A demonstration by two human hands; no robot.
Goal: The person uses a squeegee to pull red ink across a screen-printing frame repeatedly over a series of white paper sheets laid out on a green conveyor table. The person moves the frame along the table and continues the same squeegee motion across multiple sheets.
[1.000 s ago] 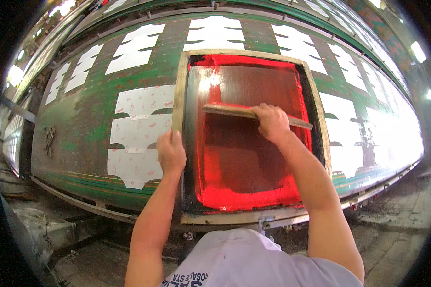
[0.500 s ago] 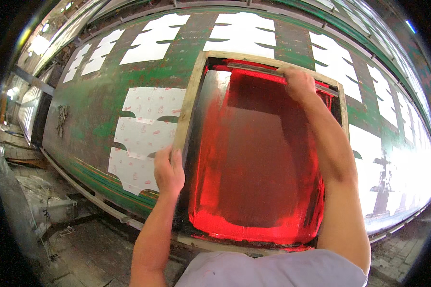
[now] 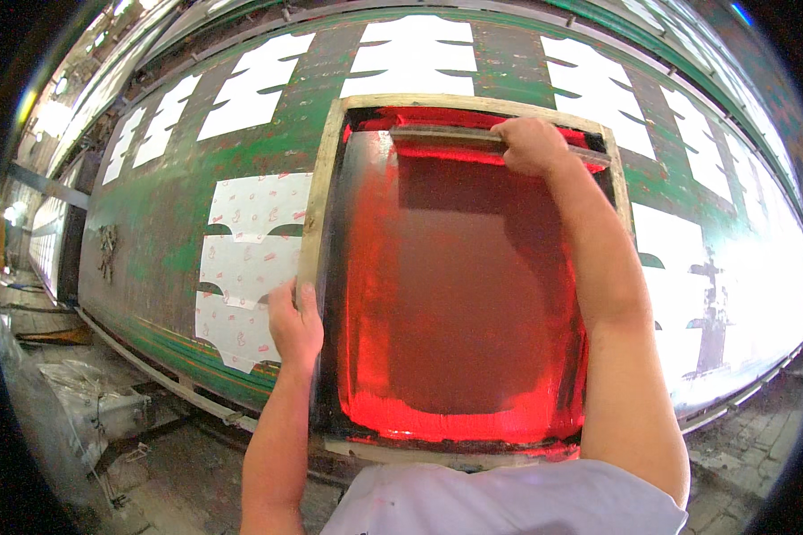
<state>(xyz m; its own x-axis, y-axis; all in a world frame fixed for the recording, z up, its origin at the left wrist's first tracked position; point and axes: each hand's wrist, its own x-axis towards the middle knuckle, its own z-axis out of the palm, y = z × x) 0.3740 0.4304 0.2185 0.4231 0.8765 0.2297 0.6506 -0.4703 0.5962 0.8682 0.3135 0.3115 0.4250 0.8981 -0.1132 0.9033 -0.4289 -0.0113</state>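
Observation:
A wooden-framed printing screen (image 3: 312, 223) lies on the long green table, its dark mesh (image 3: 464, 285) smeared with red ink, thickest along the near and far ends. My right hand (image 3: 531, 147) is closed on a long squeegee (image 3: 437, 135), which lies crosswise near the screen's far end with red ink along it. My left hand (image 3: 294, 321) grips the outside of the frame's left rail. Just left of it are white cut fabric pieces with small red prints (image 3: 241, 267). More white pieces (image 3: 678, 232) lie right of the screen.
Rows of white cut pieces (image 3: 406, 53) line the far half of the table (image 3: 143, 232). A dark clump (image 3: 107, 250) sits at its left. Rails (image 3: 178, 383) edge the table. A plastic-covered object (image 3: 89, 401) is low at the near left, and other long tables (image 3: 58, 250) stand beyond.
My right hand has pushed the squeegee from the screen's middle to its far end; since half a second ago it has come back slightly. My left hand stays on the frame, and the view has shifted.

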